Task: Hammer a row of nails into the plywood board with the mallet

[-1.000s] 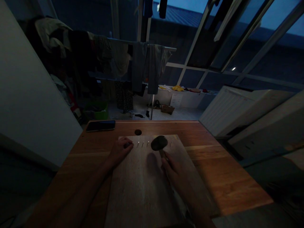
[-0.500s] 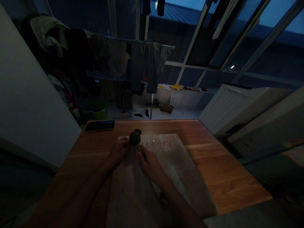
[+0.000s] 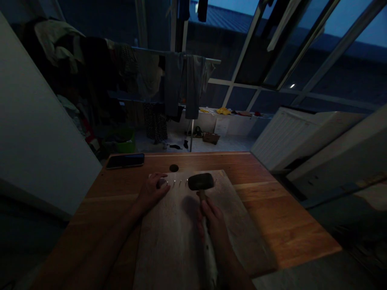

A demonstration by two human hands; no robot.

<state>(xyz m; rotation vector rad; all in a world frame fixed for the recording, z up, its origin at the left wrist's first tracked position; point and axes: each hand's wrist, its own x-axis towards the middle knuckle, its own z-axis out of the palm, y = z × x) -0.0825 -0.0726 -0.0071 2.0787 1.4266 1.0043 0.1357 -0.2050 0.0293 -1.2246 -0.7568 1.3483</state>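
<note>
A dark-headed mallet is gripped by its long pale handle in my right hand. Its head hangs over the row of nails, hiding part of it. The wooden board lies flat under both hands, and several thin nails stand upright in a line near its far edge. My left hand rests at the board's far left corner, thumb and forefinger curved apart beside the leftmost visible nail. No held thing shows between those fingers, though the gap is dark.
A small dark round object lies on the wooden table just past the board. A phone lies at the far left corner. Beyond are a laundry rack with clothes, a green basket and a white ridged panel.
My right hand has swung the mallet to the right, away from my left hand, uncovering the left nails and the round object. My left fingers have spread apart.
</note>
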